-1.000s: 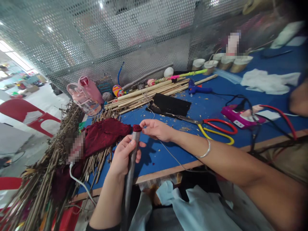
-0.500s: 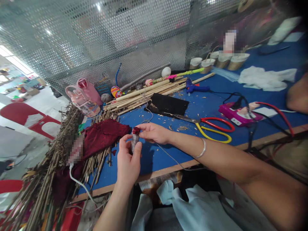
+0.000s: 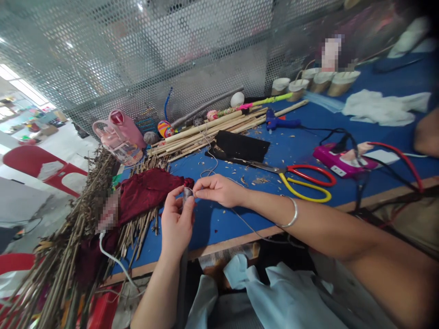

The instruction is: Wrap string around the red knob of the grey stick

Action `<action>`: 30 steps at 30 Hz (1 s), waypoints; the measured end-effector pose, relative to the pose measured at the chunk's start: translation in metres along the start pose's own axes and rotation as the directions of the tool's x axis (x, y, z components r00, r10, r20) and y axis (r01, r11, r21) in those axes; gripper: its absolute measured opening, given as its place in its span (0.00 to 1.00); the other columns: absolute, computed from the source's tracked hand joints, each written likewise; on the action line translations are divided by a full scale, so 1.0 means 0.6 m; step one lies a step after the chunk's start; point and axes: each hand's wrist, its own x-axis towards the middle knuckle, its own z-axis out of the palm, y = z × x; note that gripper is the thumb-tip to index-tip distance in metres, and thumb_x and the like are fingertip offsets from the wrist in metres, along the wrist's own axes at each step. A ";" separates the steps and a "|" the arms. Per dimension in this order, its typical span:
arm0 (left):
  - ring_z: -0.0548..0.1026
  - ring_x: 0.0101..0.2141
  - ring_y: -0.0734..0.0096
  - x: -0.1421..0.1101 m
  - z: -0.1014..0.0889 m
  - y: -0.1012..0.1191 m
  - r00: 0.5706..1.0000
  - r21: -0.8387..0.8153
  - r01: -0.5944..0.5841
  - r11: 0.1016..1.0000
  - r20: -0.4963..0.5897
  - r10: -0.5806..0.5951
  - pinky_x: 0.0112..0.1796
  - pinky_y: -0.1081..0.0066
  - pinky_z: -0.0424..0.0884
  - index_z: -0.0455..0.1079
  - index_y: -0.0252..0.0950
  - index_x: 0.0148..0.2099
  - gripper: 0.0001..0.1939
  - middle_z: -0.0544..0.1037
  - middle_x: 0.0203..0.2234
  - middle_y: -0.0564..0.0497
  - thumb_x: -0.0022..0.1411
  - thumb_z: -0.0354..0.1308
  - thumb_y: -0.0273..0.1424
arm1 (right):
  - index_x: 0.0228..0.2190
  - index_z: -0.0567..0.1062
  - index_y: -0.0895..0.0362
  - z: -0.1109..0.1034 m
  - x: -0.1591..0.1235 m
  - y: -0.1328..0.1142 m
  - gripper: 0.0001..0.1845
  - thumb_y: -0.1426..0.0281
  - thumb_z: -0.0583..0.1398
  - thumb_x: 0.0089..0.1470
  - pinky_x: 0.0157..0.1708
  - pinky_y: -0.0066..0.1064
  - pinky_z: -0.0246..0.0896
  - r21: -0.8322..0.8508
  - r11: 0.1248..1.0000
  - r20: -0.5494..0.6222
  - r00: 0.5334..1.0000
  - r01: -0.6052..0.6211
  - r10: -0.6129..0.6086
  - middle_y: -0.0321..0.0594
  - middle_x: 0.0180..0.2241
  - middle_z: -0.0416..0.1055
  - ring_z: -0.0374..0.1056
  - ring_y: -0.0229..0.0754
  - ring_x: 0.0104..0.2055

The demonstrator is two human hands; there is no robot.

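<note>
My left hand (image 3: 176,226) is closed around a grey wrapped stick (image 3: 187,195), its thumb and fingers near the upper end. Dark red cloth (image 3: 188,182) shows at the stick's top. Just right of that end, my right hand (image 3: 221,189) pinches a thin grey yarn (image 3: 190,189) between thumb and fingertips. More of this grey strand (image 3: 248,225) runs below my right wrist over the table edge. Left of my hands, a dark red cloth piece (image 3: 147,188) lies on thin twigs. My fingers partly hide the stick.
Scissors (image 3: 305,183) with red and yellow handles lie right of my hands, beside black fabric (image 3: 242,146). Behind are pale sticks (image 3: 212,130) and a blue glue gun (image 3: 279,122). A purple power strip (image 3: 339,162) with cables sits at right. Dry stalks (image 3: 68,228) crowd the left.
The stick's top has tilted and turned, and my left grip has shifted, thumb now in front. My right hand has moved slightly left, from the red tip to pinching the yarn beside it.
</note>
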 end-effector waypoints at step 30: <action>0.63 0.13 0.83 0.007 -0.003 0.000 0.998 -0.126 0.068 0.990 0.017 -0.067 0.14 0.80 0.58 0.62 0.36 0.43 0.21 0.74 0.22 0.57 0.53 0.63 0.41 | 0.28 0.73 0.62 -0.004 0.002 0.007 0.10 0.67 0.57 0.54 0.31 0.26 0.52 -0.118 0.990 -0.110 0.992 -0.082 0.069 0.33 0.22 0.63 0.56 0.34 0.27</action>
